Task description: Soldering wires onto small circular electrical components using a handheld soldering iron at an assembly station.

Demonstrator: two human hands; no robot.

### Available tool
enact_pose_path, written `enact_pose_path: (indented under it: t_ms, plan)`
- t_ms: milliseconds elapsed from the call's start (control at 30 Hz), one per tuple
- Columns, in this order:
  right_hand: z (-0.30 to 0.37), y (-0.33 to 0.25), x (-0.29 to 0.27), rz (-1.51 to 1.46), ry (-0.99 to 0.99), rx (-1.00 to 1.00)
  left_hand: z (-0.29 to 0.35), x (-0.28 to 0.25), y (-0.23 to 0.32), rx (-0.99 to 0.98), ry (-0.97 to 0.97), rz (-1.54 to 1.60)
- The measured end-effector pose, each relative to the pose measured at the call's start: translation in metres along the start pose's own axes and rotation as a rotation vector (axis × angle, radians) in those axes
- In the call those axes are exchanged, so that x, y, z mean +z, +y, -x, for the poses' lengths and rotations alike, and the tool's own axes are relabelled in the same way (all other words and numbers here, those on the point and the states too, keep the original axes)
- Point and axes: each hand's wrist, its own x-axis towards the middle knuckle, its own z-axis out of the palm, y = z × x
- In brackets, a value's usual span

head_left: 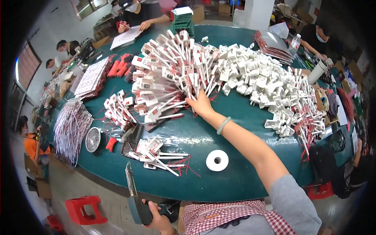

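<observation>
Picking among the white pieces seems the step in hand: they fan out beyond the right hand, its fingers half-curled, any grip hidden. The left hand wraps the tool. Next calls for easing one piece free.

Pale wall; grey floor bearing a red stool; white pillar; at left, possibly a window.

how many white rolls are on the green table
1: the white roll lies toward the near edge of the green table, left of the right forearm. Others may be hidden.
</observation>
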Motion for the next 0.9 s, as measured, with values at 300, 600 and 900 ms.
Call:
enact_pose_path:
  t_ms: [300,600,900]
  plan:
    - [0.035,0.003,-0.059,0.184,0.111,-0.278,-0.005,-0.008,0.0,-0.049,-0.186,0.199]
    - [0.096,0.045,-0.198,0.664,0.335,-0.505,-0.024,-0.021,0.012,-0.014,-0.128,0.151]
    - [0.052,0.094,-0.219,1.025,0.357,-0.402,-0.021,-0.033,0.021,-0.187,-0.291,0.253]
